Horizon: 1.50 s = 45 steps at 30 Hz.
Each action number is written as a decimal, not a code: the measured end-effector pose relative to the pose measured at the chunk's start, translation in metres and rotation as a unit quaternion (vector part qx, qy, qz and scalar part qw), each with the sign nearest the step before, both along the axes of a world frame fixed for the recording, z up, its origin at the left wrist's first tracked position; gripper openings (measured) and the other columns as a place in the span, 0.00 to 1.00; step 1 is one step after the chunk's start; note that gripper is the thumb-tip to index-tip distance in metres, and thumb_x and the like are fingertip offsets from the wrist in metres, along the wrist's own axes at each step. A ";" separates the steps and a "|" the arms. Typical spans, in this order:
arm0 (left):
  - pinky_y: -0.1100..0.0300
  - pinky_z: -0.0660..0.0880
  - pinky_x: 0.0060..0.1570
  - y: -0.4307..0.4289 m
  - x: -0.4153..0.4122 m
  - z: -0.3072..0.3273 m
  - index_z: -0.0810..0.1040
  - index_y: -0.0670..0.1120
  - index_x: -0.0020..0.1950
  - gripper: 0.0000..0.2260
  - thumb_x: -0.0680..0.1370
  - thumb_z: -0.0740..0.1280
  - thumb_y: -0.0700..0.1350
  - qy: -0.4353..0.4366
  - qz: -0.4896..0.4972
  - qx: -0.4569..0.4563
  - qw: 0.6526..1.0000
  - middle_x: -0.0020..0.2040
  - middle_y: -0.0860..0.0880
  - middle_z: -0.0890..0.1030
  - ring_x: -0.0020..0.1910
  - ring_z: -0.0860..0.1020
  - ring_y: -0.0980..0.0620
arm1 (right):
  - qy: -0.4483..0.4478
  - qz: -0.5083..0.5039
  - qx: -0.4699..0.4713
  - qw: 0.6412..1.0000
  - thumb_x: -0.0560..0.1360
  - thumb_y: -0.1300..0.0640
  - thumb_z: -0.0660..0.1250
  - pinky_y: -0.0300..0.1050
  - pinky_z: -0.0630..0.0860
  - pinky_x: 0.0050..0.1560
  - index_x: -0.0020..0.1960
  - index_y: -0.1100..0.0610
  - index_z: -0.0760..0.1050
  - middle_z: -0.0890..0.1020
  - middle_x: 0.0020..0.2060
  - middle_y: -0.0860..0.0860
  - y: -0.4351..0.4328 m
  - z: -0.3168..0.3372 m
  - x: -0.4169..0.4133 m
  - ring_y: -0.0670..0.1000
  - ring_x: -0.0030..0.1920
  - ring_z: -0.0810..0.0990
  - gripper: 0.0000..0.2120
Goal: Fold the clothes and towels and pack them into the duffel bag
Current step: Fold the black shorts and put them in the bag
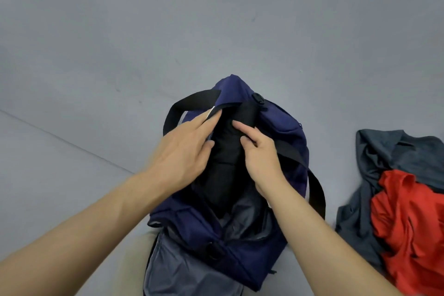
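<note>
Left grip (pixel 182 149), fingers straight, spreads the duffel bag (pixel 283 127); my right grip (pixel 262 156) seemingly pinches the black garment (pixel 225 151): tuck it deep.

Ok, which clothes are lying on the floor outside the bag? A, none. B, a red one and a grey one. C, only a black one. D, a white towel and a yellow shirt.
B: a red garment lies crumpled on a grey garment right of the duffel bag; the black garment is inside it.
</note>
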<state>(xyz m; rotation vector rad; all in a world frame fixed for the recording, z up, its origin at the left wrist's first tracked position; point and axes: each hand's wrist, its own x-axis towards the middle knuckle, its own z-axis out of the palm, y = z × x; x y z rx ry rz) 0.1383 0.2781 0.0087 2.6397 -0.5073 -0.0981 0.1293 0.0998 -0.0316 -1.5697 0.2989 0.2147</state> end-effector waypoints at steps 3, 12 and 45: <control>0.47 0.77 0.55 0.005 0.003 0.002 0.53 0.57 0.81 0.32 0.80 0.63 0.44 0.008 -0.017 0.008 1.000 0.79 0.63 0.57 0.65 0.73 0.48 | 0.000 0.022 -0.039 0.999 0.81 0.63 0.62 0.31 0.70 0.64 0.67 0.47 0.78 0.75 0.66 0.40 0.019 -0.023 0.010 0.32 0.64 0.72 0.19; 0.59 0.69 0.50 0.006 -0.001 0.028 0.59 0.55 0.80 0.30 0.81 0.64 0.44 -0.005 -0.024 -0.032 0.999 0.78 0.64 0.61 0.63 0.67 0.56 | 0.003 0.080 -0.054 0.995 0.76 0.70 0.60 0.30 0.65 0.68 0.75 0.45 0.69 0.64 0.77 0.45 0.052 -0.044 0.014 0.44 0.74 0.65 0.33; 0.36 0.59 0.74 -0.092 -0.089 0.013 0.70 0.53 0.76 0.27 0.77 0.64 0.56 -0.096 -0.129 0.032 0.986 0.81 0.43 0.59 0.80 0.55 0.38 | 0.023 0.270 -0.419 0.867 0.81 0.49 0.63 0.33 0.57 0.73 0.75 0.37 0.64 0.60 0.76 0.36 -0.202 0.060 -0.132 0.37 0.75 0.60 0.24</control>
